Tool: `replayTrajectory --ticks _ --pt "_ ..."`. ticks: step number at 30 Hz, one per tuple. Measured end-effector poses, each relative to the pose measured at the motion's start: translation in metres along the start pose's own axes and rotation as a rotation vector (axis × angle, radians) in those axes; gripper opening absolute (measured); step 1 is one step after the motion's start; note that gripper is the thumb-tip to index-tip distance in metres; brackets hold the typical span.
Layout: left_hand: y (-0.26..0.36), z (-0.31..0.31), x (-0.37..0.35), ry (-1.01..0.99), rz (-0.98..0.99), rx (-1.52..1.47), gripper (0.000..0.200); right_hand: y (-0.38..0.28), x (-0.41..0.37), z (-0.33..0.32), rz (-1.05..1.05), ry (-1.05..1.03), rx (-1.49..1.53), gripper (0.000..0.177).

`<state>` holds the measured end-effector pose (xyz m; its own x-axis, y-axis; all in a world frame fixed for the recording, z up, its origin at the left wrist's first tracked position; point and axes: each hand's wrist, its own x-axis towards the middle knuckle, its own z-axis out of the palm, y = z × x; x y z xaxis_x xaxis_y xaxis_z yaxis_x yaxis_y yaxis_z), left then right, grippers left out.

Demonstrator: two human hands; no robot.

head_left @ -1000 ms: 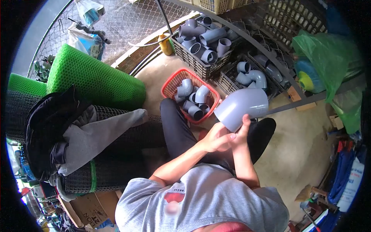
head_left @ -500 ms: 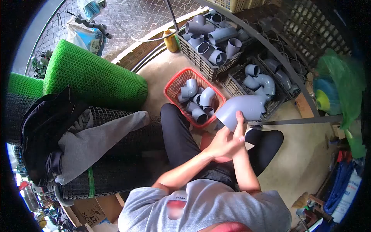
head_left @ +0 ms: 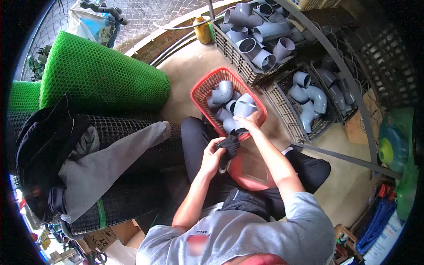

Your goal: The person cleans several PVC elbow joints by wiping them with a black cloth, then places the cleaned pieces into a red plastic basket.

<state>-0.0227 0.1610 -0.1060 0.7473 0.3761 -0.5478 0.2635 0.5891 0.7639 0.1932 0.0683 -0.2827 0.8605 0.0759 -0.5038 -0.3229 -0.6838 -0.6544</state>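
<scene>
grey elbow fitting [head_left: 244,109] lies in the red basket [head_left: 203,90], right hand [head_left: 248,121] grip clamped on it. left hand [head_left: 211,155] is closed round a dark cloth [head_left: 229,145]. reads as a pick-up; the lift needs clearance from neighbouring fittings.

Dark print on a cardboard box [head_left: 102,237] wedged under rolled mesh at lower left reads partly as "21" above letters ending in "ION"; the rest is cut off. A small dark word on the chest of the person's grey T-shirt [head_left: 240,240] is too small to read.
</scene>
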Motion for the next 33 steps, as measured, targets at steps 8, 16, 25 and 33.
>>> replayTrajectory --ticks 8,16,25,33 --pt "0.024 -0.004 0.015 -0.018 0.022 0.075 0.042 -0.02 0.024 0.054 -0.297 -0.058 -0.159 0.084" --pt "0.086 -0.031 0.065 0.173 0.187 -0.138 0.047 0.054 0.066 -0.125 -0.408 0.53 0.273 0.014" --pt "0.096 -0.029 0.105 0.01 0.209 -0.223 0.052 0.227 0.139 -0.295 0.236 0.372 -0.429 0.049" --pt "0.097 -0.032 0.108 0.12 0.212 -0.216 0.061 0.282 0.183 -0.276 0.231 0.278 -0.481 0.085"
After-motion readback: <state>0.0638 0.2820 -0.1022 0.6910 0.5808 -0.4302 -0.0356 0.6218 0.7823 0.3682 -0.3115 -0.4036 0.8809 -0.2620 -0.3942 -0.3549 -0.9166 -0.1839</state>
